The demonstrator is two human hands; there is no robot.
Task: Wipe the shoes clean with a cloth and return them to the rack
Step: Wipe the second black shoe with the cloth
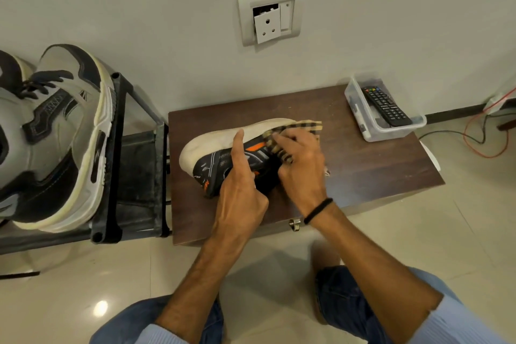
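Observation:
A black sneaker with orange marks and a white sole [215,156] lies on its side on a low dark wooden table [377,165], sole toward the wall. My left hand [240,190] grips the shoe's upper, its index finger stretched out onto the sole. My right hand [301,167] holds a tan and black checked cloth [304,127] bunched against the shoe's heel end. A grey and black sneaker [61,131] rests on the top of the black shoe rack [117,148] at the left, with part of another beside it.
A clear plastic tub [388,131] with a black remote [386,105] stands at the table's back right corner. A wall socket plate [270,14] hangs loose above. Red and black wires [480,137] trail on the tiled floor at right. My knees are below the table.

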